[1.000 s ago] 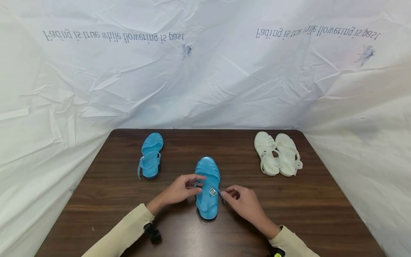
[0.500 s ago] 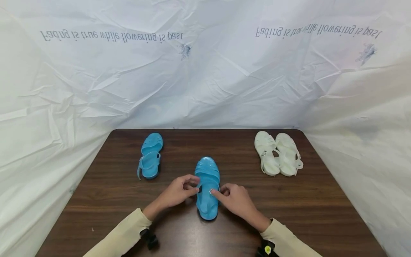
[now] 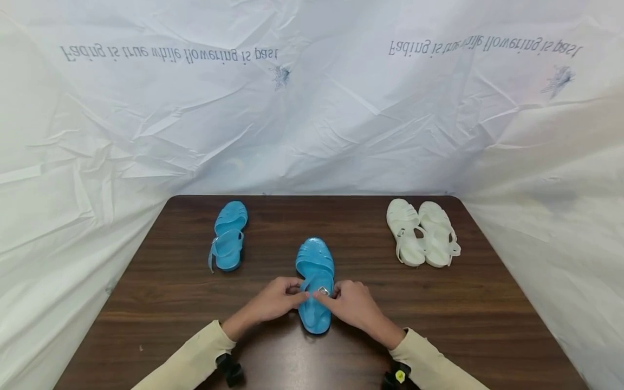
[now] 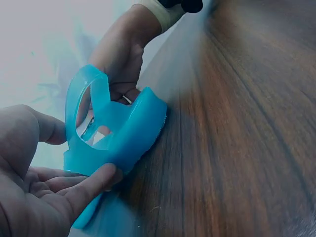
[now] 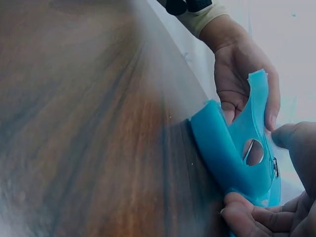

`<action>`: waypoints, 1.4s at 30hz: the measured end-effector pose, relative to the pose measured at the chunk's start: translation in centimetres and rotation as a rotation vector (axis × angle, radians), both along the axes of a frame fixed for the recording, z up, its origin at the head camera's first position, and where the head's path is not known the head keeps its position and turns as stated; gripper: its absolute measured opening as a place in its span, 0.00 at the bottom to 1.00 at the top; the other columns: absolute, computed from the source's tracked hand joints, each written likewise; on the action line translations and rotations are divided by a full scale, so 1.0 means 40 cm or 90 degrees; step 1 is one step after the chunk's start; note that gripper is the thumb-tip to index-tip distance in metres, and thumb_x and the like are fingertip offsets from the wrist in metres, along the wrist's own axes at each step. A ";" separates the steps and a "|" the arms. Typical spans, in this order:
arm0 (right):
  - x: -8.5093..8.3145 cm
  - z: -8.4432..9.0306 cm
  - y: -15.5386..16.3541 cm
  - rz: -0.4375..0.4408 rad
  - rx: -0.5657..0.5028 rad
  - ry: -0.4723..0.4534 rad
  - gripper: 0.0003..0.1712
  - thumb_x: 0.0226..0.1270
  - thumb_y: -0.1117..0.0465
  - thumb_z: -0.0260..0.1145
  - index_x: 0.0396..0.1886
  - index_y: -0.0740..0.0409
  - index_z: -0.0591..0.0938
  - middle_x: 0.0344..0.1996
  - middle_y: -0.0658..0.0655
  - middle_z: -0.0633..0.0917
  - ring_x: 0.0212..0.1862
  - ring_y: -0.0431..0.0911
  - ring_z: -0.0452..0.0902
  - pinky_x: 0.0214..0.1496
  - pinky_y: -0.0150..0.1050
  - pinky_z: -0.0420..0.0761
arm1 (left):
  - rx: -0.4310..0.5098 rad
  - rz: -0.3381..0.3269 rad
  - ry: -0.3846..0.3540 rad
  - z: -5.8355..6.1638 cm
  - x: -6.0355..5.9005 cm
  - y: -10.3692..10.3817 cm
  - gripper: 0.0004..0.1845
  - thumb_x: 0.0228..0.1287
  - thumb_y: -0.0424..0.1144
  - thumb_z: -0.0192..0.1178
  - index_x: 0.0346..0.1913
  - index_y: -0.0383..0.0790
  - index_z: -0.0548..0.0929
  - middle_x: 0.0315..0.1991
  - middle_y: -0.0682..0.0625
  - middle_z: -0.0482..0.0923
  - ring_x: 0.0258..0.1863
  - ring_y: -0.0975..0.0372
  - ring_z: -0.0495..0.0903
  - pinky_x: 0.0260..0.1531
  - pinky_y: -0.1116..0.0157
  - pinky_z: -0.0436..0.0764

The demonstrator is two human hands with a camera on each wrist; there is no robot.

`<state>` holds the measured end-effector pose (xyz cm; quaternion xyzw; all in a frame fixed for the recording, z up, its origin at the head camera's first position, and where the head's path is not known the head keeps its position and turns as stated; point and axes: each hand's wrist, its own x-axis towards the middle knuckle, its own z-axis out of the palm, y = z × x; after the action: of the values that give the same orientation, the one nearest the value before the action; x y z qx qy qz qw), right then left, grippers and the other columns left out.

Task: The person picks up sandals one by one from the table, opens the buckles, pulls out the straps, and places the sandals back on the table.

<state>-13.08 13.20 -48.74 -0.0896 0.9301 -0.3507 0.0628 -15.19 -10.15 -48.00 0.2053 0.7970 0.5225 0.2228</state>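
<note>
A blue jelly sandal (image 3: 316, 254) lies in the middle of the table, toe pointing away. From its left side my left hand (image 3: 278, 300) holds it near the heel, thumb over the strap and fingers against the outer wall. My right hand (image 3: 356, 306) grips the opposite side, its thumb at the ankle strap by the metal buckle (image 3: 323, 291). The left wrist view shows the heel strap (image 4: 74, 108) arching up between both hands, with left fingertips (image 4: 111, 175) on the sandal's side. In the right wrist view, the right fingers (image 5: 239, 207) press low on the sandal wall.
Another blue sandal (image 3: 229, 238) lies at the back left, its strap hanging loose. A pair of white sandals (image 3: 404, 233) sits side by side at the back right. Behind the dark wooden table (image 3: 312, 208) hangs a white printed sheet (image 3: 312, 108).
My right hand has come left from the loose strap end onto the sandal by the buckle. My left hand has come lower and closer to the heel, its thumb now over the sandal.
</note>
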 end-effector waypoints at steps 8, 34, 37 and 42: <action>-0.002 0.019 -0.009 -0.008 0.007 -0.019 0.24 0.68 0.52 0.61 0.10 0.48 0.70 0.08 0.44 0.70 0.12 0.40 0.65 0.15 0.34 0.65 | 0.066 0.078 -0.066 -0.013 -0.003 0.012 0.18 0.72 0.41 0.63 0.56 0.30 0.83 0.47 0.42 0.88 0.43 0.58 0.88 0.42 0.61 0.87; -0.009 0.010 0.000 -0.005 -0.065 -0.049 0.12 0.65 0.64 0.62 0.20 0.55 0.77 0.14 0.50 0.79 0.16 0.41 0.79 0.19 0.38 0.79 | 0.089 0.108 -0.069 -0.014 0.009 0.009 0.16 0.71 0.42 0.65 0.51 0.31 0.85 0.43 0.44 0.89 0.41 0.58 0.89 0.43 0.56 0.87; -0.008 0.015 0.002 -0.002 -0.084 -0.061 0.12 0.65 0.65 0.62 0.20 0.56 0.77 0.14 0.51 0.79 0.17 0.41 0.81 0.19 0.37 0.81 | 0.083 0.112 -0.061 -0.012 0.011 0.009 0.17 0.71 0.43 0.65 0.51 0.31 0.85 0.44 0.44 0.89 0.41 0.58 0.88 0.43 0.56 0.87; -0.011 0.023 0.002 0.008 -0.075 -0.044 0.14 0.64 0.66 0.62 0.18 0.56 0.76 0.13 0.50 0.78 0.16 0.40 0.80 0.19 0.35 0.80 | 0.064 0.116 -0.039 -0.008 0.012 0.006 0.17 0.71 0.45 0.65 0.51 0.34 0.86 0.40 0.47 0.89 0.38 0.61 0.87 0.38 0.62 0.85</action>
<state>-13.51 13.27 -47.82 -0.0868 0.9045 -0.4074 0.0915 -14.71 -9.89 -48.31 0.1271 0.7780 0.5859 0.1878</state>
